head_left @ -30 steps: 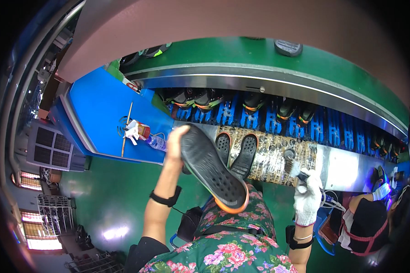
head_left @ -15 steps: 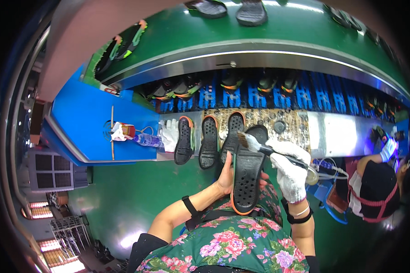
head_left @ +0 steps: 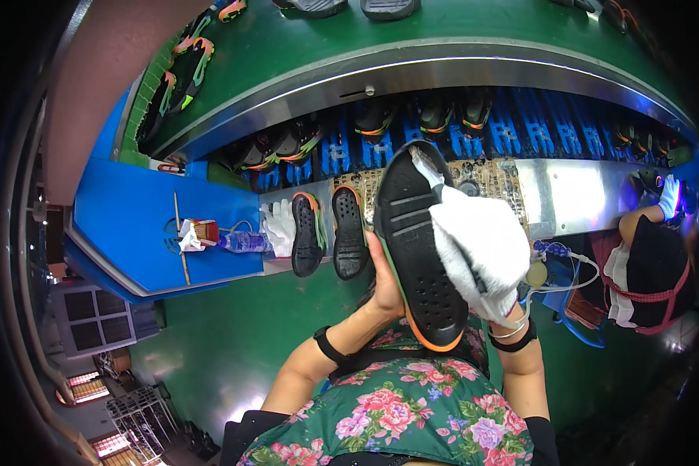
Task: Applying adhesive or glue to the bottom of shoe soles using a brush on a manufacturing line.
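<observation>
My bare left hand grips a black shoe sole by its left side, holding it up at a slant. The sole has an orange rim at its near end, with a cluster of small holes there and ridges farther up. In a white knit glove, my right hand is closed around a brush, most of whose handle the glove hides. Its bristles lie against the inside of the sole's far end. Left of these, two more soles with orange rims, one sole and another sole, rest on the bench edge.
A white glove, a clear bottle and a red box lie to the left. Behind is a conveyor rack with blue holders, below a green shelf with shoes. Another person's gloved hand is at far right.
Both hands have lifted the sole up and closer, so it looks larger. The brush has gone from above the sole's upper left to its far end.
</observation>
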`<move>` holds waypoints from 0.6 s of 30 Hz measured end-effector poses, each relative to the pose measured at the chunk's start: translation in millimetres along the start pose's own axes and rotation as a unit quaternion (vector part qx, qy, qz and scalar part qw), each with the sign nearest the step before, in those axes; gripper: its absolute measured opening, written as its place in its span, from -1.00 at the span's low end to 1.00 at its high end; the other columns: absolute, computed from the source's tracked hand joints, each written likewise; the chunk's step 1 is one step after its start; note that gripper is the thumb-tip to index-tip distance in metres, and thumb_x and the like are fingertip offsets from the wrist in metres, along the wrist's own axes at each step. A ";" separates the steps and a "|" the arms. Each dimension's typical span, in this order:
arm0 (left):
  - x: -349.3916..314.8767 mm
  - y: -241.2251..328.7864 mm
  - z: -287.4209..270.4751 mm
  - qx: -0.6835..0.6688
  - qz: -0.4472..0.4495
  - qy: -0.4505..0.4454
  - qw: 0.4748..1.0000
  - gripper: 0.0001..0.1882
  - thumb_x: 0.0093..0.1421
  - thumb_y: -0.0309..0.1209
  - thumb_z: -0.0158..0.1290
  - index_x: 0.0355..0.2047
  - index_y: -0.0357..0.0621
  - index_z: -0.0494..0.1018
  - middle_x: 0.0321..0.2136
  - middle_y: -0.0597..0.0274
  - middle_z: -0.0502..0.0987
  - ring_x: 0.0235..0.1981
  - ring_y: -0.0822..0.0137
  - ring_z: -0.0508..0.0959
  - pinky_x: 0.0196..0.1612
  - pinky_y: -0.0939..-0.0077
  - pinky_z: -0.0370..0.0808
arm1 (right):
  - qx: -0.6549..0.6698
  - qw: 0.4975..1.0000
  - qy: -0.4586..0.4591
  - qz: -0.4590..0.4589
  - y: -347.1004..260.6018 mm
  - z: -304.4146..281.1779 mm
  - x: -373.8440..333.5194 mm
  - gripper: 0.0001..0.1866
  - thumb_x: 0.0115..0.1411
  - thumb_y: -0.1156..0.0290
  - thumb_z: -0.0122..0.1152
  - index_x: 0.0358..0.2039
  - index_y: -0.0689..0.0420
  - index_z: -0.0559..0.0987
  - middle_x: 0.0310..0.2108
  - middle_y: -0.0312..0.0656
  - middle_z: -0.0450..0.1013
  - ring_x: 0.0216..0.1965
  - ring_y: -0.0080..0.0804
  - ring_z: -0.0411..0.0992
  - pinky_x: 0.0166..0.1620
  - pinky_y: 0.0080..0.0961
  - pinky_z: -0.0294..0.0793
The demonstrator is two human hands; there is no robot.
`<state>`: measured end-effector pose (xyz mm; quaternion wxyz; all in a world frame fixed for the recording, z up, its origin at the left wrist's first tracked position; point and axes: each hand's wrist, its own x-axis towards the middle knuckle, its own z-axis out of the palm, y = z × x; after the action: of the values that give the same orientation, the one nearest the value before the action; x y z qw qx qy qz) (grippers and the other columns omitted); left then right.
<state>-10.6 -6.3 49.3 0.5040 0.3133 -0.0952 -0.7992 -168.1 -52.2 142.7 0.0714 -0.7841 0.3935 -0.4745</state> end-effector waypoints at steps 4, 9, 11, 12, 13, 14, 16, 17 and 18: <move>3.2 -5.4 -9.4 0.120 -0.014 -0.023 0.992 0.21 0.11 0.68 -0.59 0.47 0.03 0.08 0.39 0.09 0.25 0.39 0.04 0.27 0.43 -0.04 0.19 | 0.006 0.999 -0.037 -0.009 -9.4 17.6 -27.0 -0.65 -0.04 0.57 0.48 -0.17 0.07 0.75 -0.19 -0.10 0.67 -0.21 -0.20 0.63 -0.13 -0.34 0.59; 2.7 -6.5 -25.1 0.075 0.043 -0.060 0.994 0.09 0.25 0.56 -0.59 0.48 0.02 0.07 0.42 0.14 0.22 0.40 0.07 0.26 0.47 0.01 0.11 | 0.116 0.987 0.023 0.105 -4.6 7.7 -23.3 -0.69 0.03 0.66 0.43 -0.18 0.13 0.72 -0.19 -0.03 0.66 -0.23 -0.13 0.61 -0.14 -0.33 0.59; 4.6 -7.0 -25.1 0.087 0.060 -0.074 0.992 0.06 0.26 0.56 -0.55 0.49 0.06 0.06 0.41 0.16 0.22 0.41 0.06 0.25 0.47 -0.01 0.11 | 0.116 0.988 0.051 0.090 3.0 10.8 -28.3 -0.67 0.03 0.65 0.42 -0.15 0.15 0.71 -0.18 -0.01 0.65 -0.23 -0.12 0.61 -0.14 -0.33 0.59; 7.3 -6.6 -27.2 0.067 0.060 -0.102 0.991 0.05 0.26 0.55 -0.53 0.48 0.07 0.08 0.41 0.16 0.22 0.41 0.06 0.25 0.47 -0.02 0.11 | 0.088 0.994 0.022 0.055 -1.9 11.5 -26.8 -0.67 0.02 0.63 0.43 -0.15 0.14 0.71 -0.17 -0.02 0.66 -0.22 -0.12 0.62 -0.15 -0.34 0.58; 11.0 -5.0 -27.7 0.098 0.060 -0.105 0.988 0.06 0.26 0.56 -0.51 0.45 0.02 0.14 0.37 0.10 0.29 0.37 0.03 0.30 0.45 -0.05 0.15 | 0.060 0.998 -0.008 0.021 -5.5 12.1 -27.1 -0.67 0.00 0.60 0.44 -0.15 0.13 0.71 -0.17 -0.04 0.66 -0.21 -0.13 0.63 -0.15 -0.35 0.58; 10.4 -6.8 -25.7 0.118 0.006 0.003 0.993 0.22 0.12 0.68 -0.56 0.39 -0.09 0.21 0.27 0.07 0.41 0.28 0.11 0.42 0.39 0.06 0.28 | 0.079 0.996 -0.028 0.024 -5.5 15.8 -33.0 -0.66 0.00 0.58 0.45 -0.15 0.11 0.72 -0.16 -0.06 0.66 -0.20 -0.15 0.64 -0.15 -0.35 0.58; 25.4 -25.7 -78.5 -0.299 -0.053 -0.211 0.929 0.23 0.10 0.69 -0.55 0.31 -0.13 0.29 0.16 0.05 0.50 0.19 0.11 0.50 0.35 0.08 0.33 | 0.161 0.985 -0.056 0.034 -14.2 11.5 -30.9 -0.66 0.00 0.57 0.46 -0.15 0.10 0.72 -0.17 -0.07 0.66 -0.22 -0.17 0.63 -0.16 -0.35 0.59; 25.5 -21.6 -69.2 -0.137 0.015 -0.185 0.973 0.24 0.09 0.70 -0.56 0.29 -0.15 0.32 0.11 0.04 0.54 0.14 0.12 0.53 0.33 0.07 0.36 | 0.196 0.978 -0.036 0.069 -6.8 13.0 -34.2 -0.66 -0.01 0.58 0.47 -0.16 0.11 0.72 -0.17 -0.07 0.66 -0.23 -0.18 0.63 -0.16 -0.34 0.59; 37.6 -19.9 -63.6 -0.168 0.046 -0.327 0.929 0.22 0.10 0.69 -0.57 0.29 -0.12 0.32 0.14 0.05 0.52 0.17 0.11 0.51 0.34 0.04 0.34 | 0.233 0.967 -0.018 0.098 -2.4 13.6 -35.8 -0.67 -0.02 0.59 0.47 -0.17 0.12 0.71 -0.16 -0.08 0.66 -0.24 -0.18 0.63 -0.17 -0.34 0.60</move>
<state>1.4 -19.0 -25.2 0.5268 -0.0598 -0.1332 -0.8374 -164.5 -29.6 111.9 0.3053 -0.7122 0.3456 -0.5293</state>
